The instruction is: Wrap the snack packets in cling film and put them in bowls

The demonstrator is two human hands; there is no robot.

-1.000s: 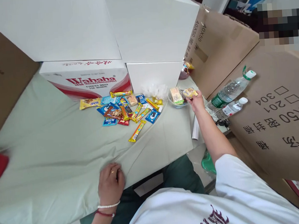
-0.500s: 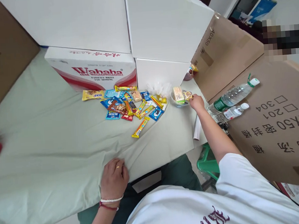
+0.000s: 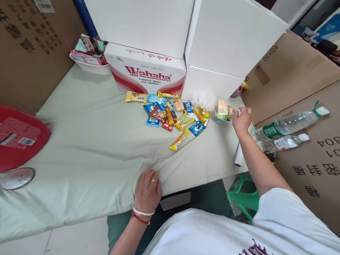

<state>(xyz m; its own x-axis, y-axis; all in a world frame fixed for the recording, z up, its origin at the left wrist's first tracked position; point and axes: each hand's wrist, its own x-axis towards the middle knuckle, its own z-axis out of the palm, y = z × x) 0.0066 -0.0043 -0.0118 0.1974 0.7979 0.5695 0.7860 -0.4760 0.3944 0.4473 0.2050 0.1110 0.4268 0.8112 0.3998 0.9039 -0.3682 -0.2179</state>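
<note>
My right hand (image 3: 241, 119) is stretched out to a small bowl (image 3: 222, 118) at the far right of the table. Its fingers are pinched on a yellow wrapped snack (image 3: 232, 111) at the bowl's rim. A pale wrapped cake (image 3: 222, 108) stands in the bowl. My left hand (image 3: 148, 190) rests on the near edge of the table with its fingers curled into the pale green cloth (image 3: 87, 149). A pile of several wrapped snacks (image 3: 173, 113) lies left of the bowl, and a single yellow bar (image 3: 179, 140) lies nearer to me.
White boxes (image 3: 227, 34) and a Wahaha carton (image 3: 148, 70) stand behind the snacks. Brown cartons (image 3: 313, 140) flank the right side, with two water bottles (image 3: 286, 125) on them. A red lid (image 3: 10, 138) and a round disc (image 3: 16, 178) lie at the left. A green stool (image 3: 245, 200) stands below.
The view has swung left, bringing the red lid and a far bowl into sight. My right hand has stayed at the small bowl with the yellow snack. My left hand has not left the cloth.
</note>
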